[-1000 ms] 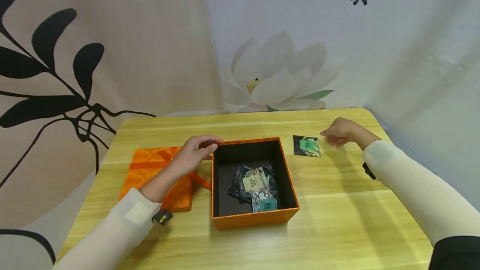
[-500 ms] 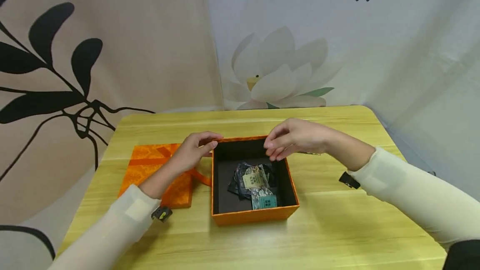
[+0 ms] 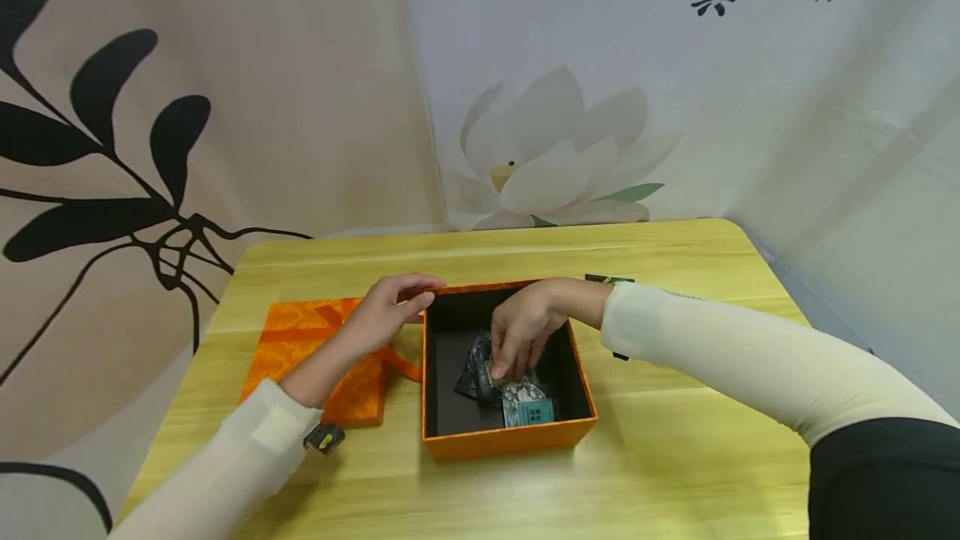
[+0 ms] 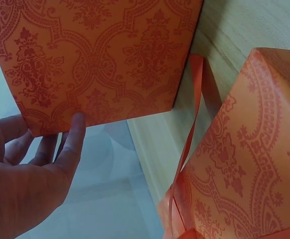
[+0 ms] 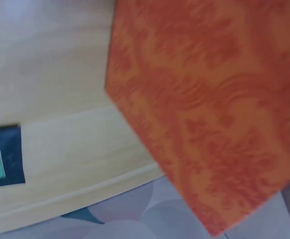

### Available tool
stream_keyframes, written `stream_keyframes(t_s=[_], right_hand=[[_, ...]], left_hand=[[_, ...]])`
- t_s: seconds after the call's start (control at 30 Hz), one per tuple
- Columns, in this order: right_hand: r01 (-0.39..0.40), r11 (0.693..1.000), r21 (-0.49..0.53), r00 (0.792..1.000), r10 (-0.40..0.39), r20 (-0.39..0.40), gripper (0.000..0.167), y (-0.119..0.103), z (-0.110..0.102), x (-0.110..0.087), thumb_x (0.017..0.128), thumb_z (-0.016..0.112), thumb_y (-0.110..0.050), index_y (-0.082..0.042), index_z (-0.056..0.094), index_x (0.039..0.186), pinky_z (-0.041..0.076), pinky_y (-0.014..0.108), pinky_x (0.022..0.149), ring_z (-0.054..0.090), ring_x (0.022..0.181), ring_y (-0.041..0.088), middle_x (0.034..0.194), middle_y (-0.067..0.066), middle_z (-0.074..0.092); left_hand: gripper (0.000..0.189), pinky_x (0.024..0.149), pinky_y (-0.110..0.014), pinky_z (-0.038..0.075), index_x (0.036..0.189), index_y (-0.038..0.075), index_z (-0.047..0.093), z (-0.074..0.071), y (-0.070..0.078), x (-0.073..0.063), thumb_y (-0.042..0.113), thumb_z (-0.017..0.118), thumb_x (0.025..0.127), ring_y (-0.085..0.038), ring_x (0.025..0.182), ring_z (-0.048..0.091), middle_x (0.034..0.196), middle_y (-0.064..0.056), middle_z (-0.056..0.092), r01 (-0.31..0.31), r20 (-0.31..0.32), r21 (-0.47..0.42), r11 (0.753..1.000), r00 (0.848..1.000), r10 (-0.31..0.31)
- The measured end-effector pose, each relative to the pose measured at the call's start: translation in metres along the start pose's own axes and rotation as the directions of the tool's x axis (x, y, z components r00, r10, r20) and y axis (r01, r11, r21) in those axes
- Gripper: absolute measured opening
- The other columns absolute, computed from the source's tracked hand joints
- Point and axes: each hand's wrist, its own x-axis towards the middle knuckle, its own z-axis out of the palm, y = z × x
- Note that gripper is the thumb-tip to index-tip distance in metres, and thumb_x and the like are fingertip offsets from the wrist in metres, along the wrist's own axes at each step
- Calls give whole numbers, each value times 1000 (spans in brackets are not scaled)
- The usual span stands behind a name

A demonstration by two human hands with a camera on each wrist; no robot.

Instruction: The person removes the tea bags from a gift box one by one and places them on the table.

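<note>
An orange box point(image 3: 510, 445) with a dark inside stands uncovered in the head view. My left hand point(image 3: 384, 317) holds its far left corner; in the left wrist view the thumb lies on the patterned side wall and the other fingers go round the edge. My right hand point(image 3: 522, 330) reaches down into the box, its fingertips on the dark sachets point(image 3: 483, 375) there. Whether they pinch one cannot be made out. Nearer the front wall lies a sachet with a teal label point(image 3: 534, 412). The right wrist view shows the box's outer wall point(image 5: 209, 99) but not the hand.
Left of the box lies an orange lid point(image 3: 288, 336) with a ribbon point(image 3: 401, 365) at its side. Beyond the right forearm a single sachet point(image 3: 609, 279) lies on the wooden table point(image 3: 675, 440), mostly covered by the sleeve. A printed curtain point(image 3: 337, 107) hangs behind the table.
My right hand has come from beside the single sachet on the right, over the box rim and down into the box. The left hand has stayed at the corner.
</note>
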Motion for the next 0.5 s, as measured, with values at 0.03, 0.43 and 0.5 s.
stream_keyframes(t_s=[0.03, 0.43, 0.5], right_hand=[[-18, 1000, -22, 1000, 18, 7, 29, 1, -2, 3, 98, 74, -25, -2, 76, 116, 56, 44, 101, 70, 116, 31, 118, 13, 75], [-94, 991, -91, 987, 104, 119, 30, 6, -9, 21, 98, 67, -1, 0, 71, 128, 54, 48, 104, 71, 113, 29, 116, 11, 75], [-95, 991, -89, 987, 106, 121, 29, 6, -9, 22, 99, 66, 1, 0, 72, 127, 54, 48, 104, 71, 113, 30, 116, 12, 75]], left_hand=[[34, 95, -48, 59, 140, 3, 62, 0, 0, 0, 14, 55, 108, -40, 125, 60, 138, -18, 62, -1, 1, -1, 1000, 1000, 1], [35, 96, -47, 58, 140, 1, 61, 1, -5, 1, 15, 55, 108, -44, 125, 58, 138, -20, 62, -19, 6, -9, 1000, 1000, 19], [35, 96, -48, 58, 140, 1, 62, 0, -5, 1, 14, 55, 108, -45, 125, 58, 137, -20, 62, -19, 3, -7, 1000, 1000, 19]])
